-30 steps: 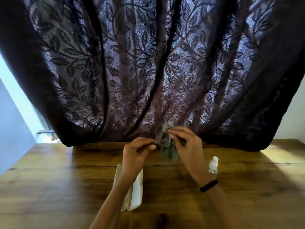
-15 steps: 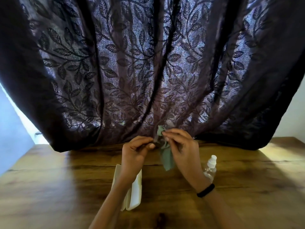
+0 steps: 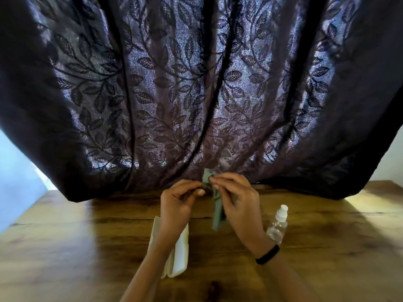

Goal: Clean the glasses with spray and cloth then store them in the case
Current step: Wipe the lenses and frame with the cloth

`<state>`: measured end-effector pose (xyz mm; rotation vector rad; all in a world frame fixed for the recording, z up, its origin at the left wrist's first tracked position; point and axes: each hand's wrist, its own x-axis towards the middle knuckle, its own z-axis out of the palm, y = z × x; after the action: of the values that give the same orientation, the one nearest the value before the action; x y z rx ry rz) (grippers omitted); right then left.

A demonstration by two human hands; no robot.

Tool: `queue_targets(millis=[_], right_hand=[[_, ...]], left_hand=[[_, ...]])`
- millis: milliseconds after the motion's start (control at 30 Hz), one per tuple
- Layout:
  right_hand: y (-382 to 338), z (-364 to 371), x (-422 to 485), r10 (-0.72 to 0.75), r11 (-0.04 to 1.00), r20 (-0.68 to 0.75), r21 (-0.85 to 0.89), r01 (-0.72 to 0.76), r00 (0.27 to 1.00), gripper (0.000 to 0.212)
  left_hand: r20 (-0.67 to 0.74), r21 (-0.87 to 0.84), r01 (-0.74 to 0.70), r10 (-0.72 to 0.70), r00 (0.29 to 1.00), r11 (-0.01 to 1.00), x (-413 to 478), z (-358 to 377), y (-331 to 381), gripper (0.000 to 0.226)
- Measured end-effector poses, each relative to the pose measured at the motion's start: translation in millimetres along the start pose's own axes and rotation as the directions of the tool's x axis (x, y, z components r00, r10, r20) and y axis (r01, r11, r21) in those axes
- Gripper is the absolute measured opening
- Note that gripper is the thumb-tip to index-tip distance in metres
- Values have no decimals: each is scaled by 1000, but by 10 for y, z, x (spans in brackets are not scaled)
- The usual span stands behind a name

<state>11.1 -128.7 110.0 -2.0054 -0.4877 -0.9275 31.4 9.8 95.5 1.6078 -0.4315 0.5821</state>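
Note:
Above the wooden table (image 3: 87, 247) I hold clear-framed glasses (image 3: 224, 162), faint against the curtain. My left hand (image 3: 178, 203) pinches the glasses at their near end. My right hand (image 3: 237, 197) pinches a green cloth (image 3: 218, 212) around a lens, and the cloth's tail hangs down between my hands. A white glasses case (image 3: 180, 253) lies open on the table under my left forearm. A small clear spray bottle (image 3: 278, 225) with a white cap stands just right of my right wrist.
A dark sheer curtain (image 3: 174, 83) with a leaf pattern hangs behind the table and drapes onto its far edge. Pale walls show at the far left and far right. A black band is on my right wrist.
My hands have drawn closer together and the cloth is bunched tighter on the lens, its tail hanging straighter. The view has tilted slightly. Case and bottle have not moved.

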Motion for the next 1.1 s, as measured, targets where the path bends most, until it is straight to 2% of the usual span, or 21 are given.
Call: queue_targets(millis=[100, 167, 333, 533, 767, 933, 1100], right_hand=[[69, -57, 86, 97, 995, -44, 14, -96, 994, 18], [78, -68, 110, 106, 994, -45, -5, -106, 993, 18], [-91, 38, 36, -42, 997, -6, -60, 41, 999, 20], [-9, -8, -89, -130, 984, 73, -110, 138, 989, 25], [166, -83, -33, 69, 990, 11, -127, -67, 998, 20], [1, 6, 41, 11, 992, 0, -123, -10, 1000, 20], [-138, 85, -36, -81, 994, 34, -73, 83, 996, 23]], left_hand=[[-43, 52, -10, 13, 999, 999, 2, 3, 2, 39], [-58, 86, -33, 38, 998, 996, -5, 22, 14, 37], [-130, 187, -102, 128, 983, 977, 3, 53, 1, 36], [-195, 227, -88, 134, 972, 970, -27, 8, -38, 36], [-190, 242, -90, 138, 972, 966, -12, 6, -33, 27], [-133, 273, -158, 200, 971, 949, -31, 71, 6, 29], [-204, 246, -125, 177, 963, 961, -33, 31, 5, 40]])
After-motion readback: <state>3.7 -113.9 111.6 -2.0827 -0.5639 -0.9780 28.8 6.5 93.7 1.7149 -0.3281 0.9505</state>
